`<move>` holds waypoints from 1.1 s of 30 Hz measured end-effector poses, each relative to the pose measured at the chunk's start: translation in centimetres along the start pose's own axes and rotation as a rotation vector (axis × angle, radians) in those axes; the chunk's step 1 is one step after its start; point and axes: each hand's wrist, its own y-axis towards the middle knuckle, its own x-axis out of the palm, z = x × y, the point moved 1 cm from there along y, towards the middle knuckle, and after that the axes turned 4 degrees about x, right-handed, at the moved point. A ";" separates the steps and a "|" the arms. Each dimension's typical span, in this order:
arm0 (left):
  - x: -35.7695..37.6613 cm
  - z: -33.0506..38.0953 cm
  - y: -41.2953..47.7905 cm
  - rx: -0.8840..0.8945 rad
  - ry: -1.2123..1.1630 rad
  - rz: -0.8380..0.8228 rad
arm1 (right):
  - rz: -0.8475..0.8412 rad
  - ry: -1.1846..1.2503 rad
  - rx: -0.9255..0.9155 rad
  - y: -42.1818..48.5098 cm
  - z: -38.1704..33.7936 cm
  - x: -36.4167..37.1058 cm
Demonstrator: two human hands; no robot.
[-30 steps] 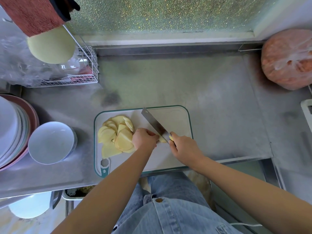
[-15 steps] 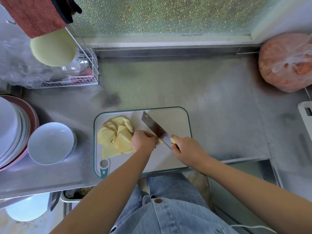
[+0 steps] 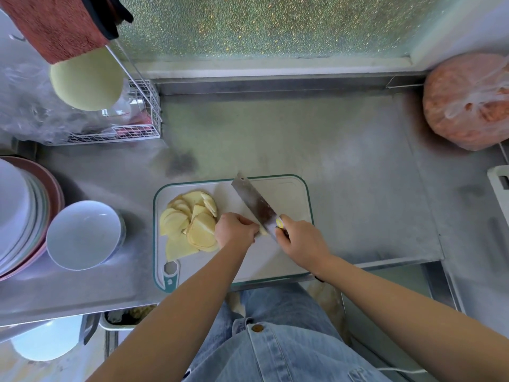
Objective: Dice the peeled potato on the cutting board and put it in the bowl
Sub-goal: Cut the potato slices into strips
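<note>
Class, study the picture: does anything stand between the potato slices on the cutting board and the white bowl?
Nothing visible does. The potato slices lie at the left end of the cutting board, and only bare steel counter separates them from the empty bowl.

Bright, soft daylight comes through the frosted window (image 3: 275,26) at the top. The steel surface (image 3: 344,161) shows hazy glare, with soft shadows beside the bag (image 3: 465,106) and bowl (image 3: 82,235). Wide-angle distortion bends the edges, and detail is slightly soft.
</note>
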 end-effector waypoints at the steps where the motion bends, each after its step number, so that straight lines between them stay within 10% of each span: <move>1: -0.1 -0.1 -0.1 0.010 -0.011 -0.016 | 0.029 0.017 0.006 0.0 0.0 -0.3; 9: -1.7 2.0 -1.6 0.031 -0.578 -0.131 | 0.099 -0.198 -0.107 -1.0 -0.1 -1.4; 20: -2.6 1.4 -1.6 0.041 -0.354 -0.017 | 0.035 0.434 -0.063 0.1 -0.6 -2.4; 33: -4.0 1.1 -2.9 0.032 -0.144 0.203 | -0.129 0.162 0.032 3.4 -2.0 0.7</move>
